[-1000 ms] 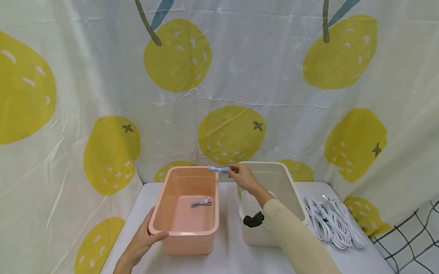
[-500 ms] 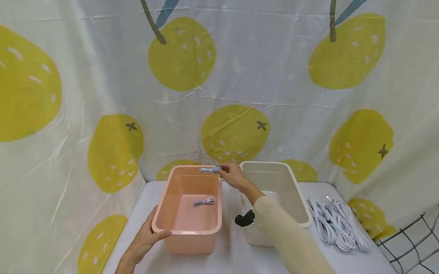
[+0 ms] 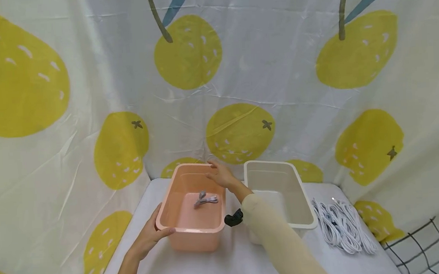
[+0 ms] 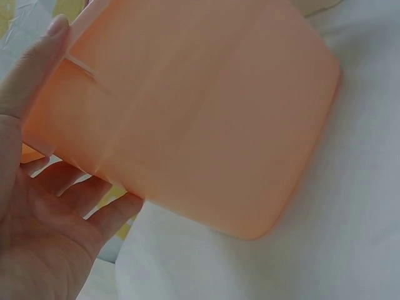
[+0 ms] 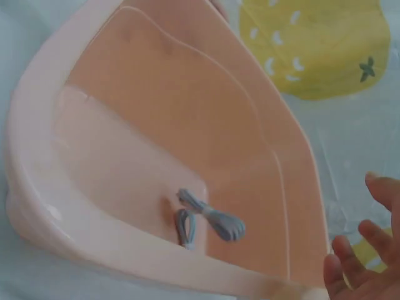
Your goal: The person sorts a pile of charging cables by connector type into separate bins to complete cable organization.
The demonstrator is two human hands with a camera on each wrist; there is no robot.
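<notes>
My left hand (image 3: 148, 238) grips the near left corner of a pink plastic bin (image 3: 195, 231), thumb along the front rim and fingers against the side wall, as the left wrist view shows for the bin wall (image 4: 206, 125). My right hand (image 3: 224, 177) hovers by the bin's far right rim, fingers spread and holding nothing. Inside the bin are two small tied cable bundles: a grey-white one with a plug (image 3: 209, 200) and a bluish-grey one (image 3: 202, 194). In the right wrist view the bluish cable bundle (image 5: 219, 222) lies tilted across the other; whether it has landed I cannot tell.
A cream bin (image 3: 274, 183) stands to the right of the pink one, behind the right forearm. Several coiled white cables (image 3: 342, 225) lie on the white table (image 3: 243, 258) at the right. A fruit-printed curtain (image 3: 293, 68) encloses the back and sides; a black wire grid (image 3: 426, 242) stands at lower right.
The right hand has moved left over the pink bin and let go of the cable bundle, which is now down inside it. The left hand stays on the bin's corner.
</notes>
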